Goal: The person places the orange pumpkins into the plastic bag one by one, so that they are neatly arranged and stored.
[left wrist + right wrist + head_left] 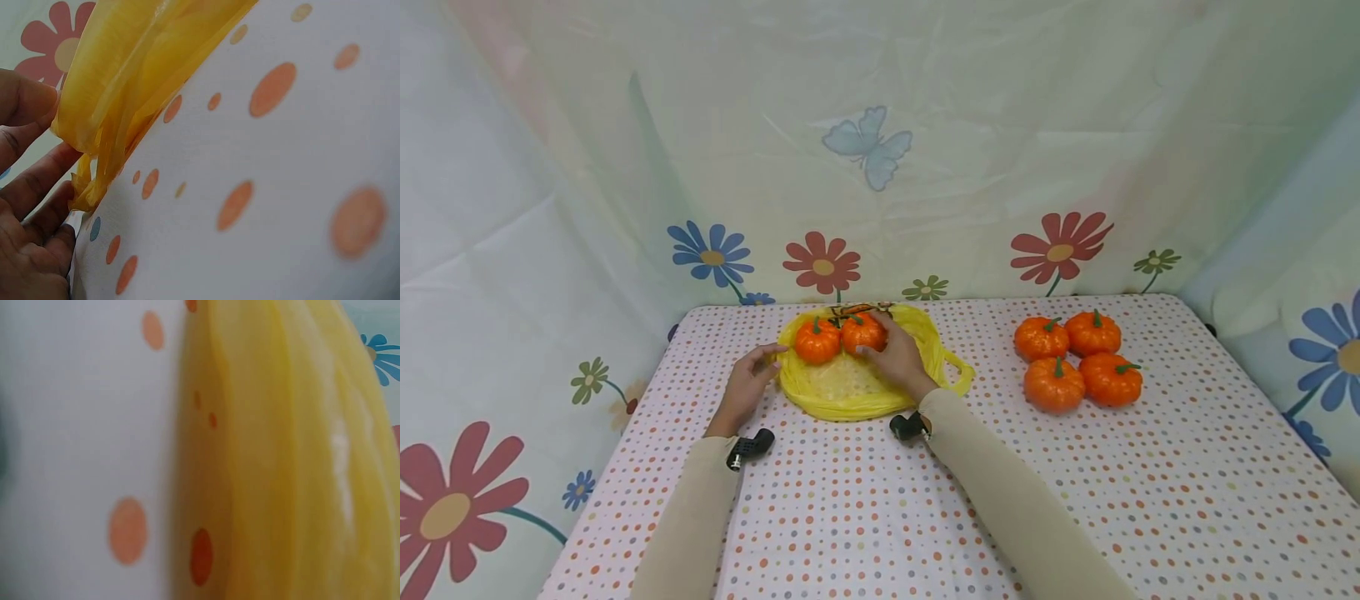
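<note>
A yellow plastic bag point(842, 406) lies with its mouth spread wide on the table. Inside it, toward the back, are two small orange pumpkins side by side: a left pumpkin point(817, 342) and a right pumpkin point(862, 333). My right hand point(898, 357) reaches over the bag's right side and grips the right pumpkin, thumb in front and fingers behind. At the left rim is my left hand point(751, 379), its fingers loosely extended. In the left wrist view, the fingertips touch the bag's edge point(115, 81). Only the bag's side point(281, 450) shows in the right wrist view; the hand is hidden there.
Several more orange pumpkins point(1054, 385) stand grouped on the table to the right. A bag handle loop point(964, 379) spreads out at the bag's right. The dotted cloth point(850, 508) covers the table, and a flowered curtain point(760, 167) hangs behind and beside it.
</note>
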Motion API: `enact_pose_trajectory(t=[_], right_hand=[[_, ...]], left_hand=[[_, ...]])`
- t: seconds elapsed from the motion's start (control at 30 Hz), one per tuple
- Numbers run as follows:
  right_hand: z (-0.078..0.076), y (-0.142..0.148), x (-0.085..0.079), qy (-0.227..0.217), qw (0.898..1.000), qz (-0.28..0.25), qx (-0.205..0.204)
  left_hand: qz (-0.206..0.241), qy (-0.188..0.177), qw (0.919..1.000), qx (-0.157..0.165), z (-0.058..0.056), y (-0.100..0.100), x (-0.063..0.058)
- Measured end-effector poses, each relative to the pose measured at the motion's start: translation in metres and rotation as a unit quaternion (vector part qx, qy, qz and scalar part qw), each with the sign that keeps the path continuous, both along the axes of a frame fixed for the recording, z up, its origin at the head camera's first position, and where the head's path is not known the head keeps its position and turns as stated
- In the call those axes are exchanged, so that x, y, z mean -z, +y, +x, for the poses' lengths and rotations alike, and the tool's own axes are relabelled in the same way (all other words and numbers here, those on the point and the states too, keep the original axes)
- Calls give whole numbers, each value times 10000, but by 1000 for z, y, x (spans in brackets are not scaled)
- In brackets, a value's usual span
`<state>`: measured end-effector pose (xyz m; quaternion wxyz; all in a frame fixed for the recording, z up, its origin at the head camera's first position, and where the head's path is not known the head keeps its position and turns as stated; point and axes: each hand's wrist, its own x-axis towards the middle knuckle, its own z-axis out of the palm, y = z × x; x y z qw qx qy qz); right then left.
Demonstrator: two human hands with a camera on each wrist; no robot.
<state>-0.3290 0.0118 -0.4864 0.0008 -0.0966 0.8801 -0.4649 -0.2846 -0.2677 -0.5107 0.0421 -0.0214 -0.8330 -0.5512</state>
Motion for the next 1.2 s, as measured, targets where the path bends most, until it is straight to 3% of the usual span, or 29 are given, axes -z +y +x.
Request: enact_pose_trajectory(t=[0.47, 0.73, 0.97, 1.2], right_hand=[[-2, -4, 2, -278, 9996, 61, -63], [2, 5, -6, -215, 9976, 517, -413], [28, 30, -36, -200, 9932, 957, -639], [68, 76, -62, 579, 9864, 1323, -780]], left_hand=[[41, -7, 10000, 6, -1, -1, 1], [-2, 3, 10000, -14, -1, 0, 2], [-103, -23, 9999, -64, 0, 0, 3], [-123, 1, 9999, -61, 0, -2, 3]])
